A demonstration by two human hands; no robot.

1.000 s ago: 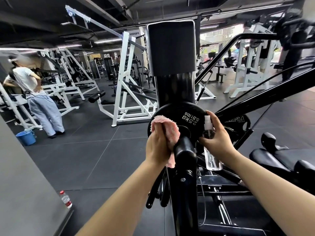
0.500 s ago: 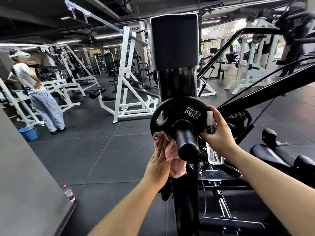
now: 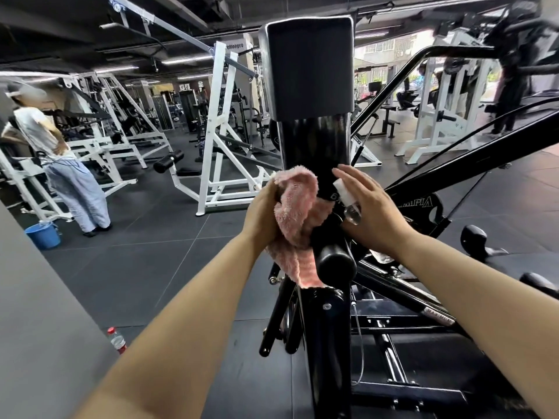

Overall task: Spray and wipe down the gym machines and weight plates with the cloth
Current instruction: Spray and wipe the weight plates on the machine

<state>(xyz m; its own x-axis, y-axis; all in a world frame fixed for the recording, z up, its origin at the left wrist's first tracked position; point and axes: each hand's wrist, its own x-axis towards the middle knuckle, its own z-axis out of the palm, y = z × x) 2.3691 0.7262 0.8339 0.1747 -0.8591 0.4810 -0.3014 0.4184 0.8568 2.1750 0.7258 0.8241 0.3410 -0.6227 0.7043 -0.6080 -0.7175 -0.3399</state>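
**Basically, cloth on the plate peg, bottle parked in the other hand**

So the left hand (image 3: 262, 213) has its fingers bunched round the pink terry cloth (image 3: 298, 220), pressed just left of the black peg (image 3: 335, 261) where the weight plate sits, mostly hidden. The right hand (image 3: 373, 213) holds the small clear spray bottle (image 3: 348, 202) against its palm just right of the peg, fingers fairly straight. The cloth looks soft and floppy, so I'd keep it wadded. The bottle's probably light and slick; grip its body, not the nozzle.

"emongro" on white sign (image 3: 238, 45)
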